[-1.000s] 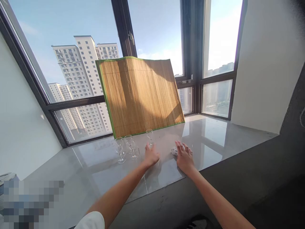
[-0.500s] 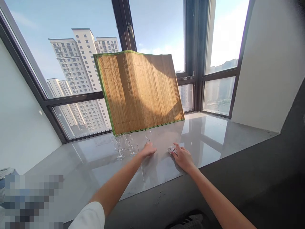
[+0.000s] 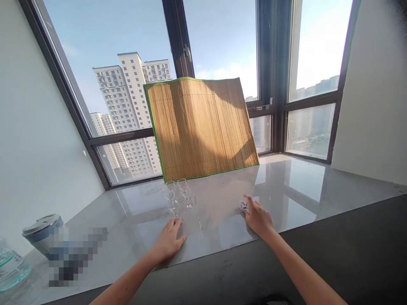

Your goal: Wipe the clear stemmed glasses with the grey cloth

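Several clear stemmed glasses (image 3: 183, 188) stand grouped on the grey glossy ledge (image 3: 219, 224). My left hand (image 3: 168, 243) lies low at the front of this group, its thumb spread apart. Its fingertips seem to touch the foot of the nearest glass, partly hidden by them. Farther right, my right hand (image 3: 259, 218) rests on the ledge. Its fingers close round a small crumpled white cloth (image 3: 243, 206), with the index finger stretched forward.
A bamboo mat (image 3: 203, 131) with green edging leans on the window behind the glasses. A lidded cup (image 3: 43, 233) and a clear bottle (image 3: 12, 269) stand at the left. The ledge's front edge drops off close to both hands.
My left hand has come nearer and left from the lone glass's spot by the mat; that glass no longer stands apart. My right hand keeps the cloth. The view has turned left.
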### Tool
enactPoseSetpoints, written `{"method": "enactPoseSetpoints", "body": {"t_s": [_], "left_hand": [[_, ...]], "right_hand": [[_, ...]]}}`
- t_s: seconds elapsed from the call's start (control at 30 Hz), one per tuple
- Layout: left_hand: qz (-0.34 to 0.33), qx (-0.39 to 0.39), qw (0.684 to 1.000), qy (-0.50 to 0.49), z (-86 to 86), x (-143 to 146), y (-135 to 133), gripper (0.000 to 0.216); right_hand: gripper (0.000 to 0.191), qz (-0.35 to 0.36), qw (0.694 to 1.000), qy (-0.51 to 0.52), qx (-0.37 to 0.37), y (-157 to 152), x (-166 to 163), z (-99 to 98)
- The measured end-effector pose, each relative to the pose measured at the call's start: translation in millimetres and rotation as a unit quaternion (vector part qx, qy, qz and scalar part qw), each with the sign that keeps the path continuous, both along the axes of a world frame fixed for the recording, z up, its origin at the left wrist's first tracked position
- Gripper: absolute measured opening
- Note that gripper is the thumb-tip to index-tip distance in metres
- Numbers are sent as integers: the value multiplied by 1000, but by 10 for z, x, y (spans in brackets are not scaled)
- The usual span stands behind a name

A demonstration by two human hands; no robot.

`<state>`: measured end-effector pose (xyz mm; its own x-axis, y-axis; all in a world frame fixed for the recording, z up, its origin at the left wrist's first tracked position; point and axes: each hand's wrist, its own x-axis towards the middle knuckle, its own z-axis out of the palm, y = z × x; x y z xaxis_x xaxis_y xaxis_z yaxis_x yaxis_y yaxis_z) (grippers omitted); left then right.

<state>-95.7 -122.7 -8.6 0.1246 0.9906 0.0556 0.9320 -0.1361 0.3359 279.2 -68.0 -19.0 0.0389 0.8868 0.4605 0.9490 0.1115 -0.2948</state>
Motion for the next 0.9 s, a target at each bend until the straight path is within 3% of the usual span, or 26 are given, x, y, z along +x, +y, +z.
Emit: {"method": "enactPoseSetpoints", "body": {"t_s": [0.1,0.27,0.47,0.53,0.63,0.77,0.9], "left_hand": [[15,38,999,-21,3,-112,-60,65],[55,166,983,-62,-35,-119,-228,37],[91,199,971,-98,9,-27,-206,21],[79,198,966,-144,24,-46,-191,23],[68,163,946,-272,56,-131,-181,32],[104,103,883,-447,80,-262,-179,44],[106,70,830,-543,83,-307,-189,45]], "right_hand": [[49,-43,997,-46,32,-42,-49,15],[62,-130,983,-119,54,-169,-145,127],[67,-176,978,-99,-54,-212,-144,311],[62,-169,977,-92,-96,-189,-123,281],[51,-127,982,-107,-88,-135,-96,159],[46,-82,990,-106,-38,-46,-72,14],[58,-36,999,-35,-17,13,-38,-25]]}}
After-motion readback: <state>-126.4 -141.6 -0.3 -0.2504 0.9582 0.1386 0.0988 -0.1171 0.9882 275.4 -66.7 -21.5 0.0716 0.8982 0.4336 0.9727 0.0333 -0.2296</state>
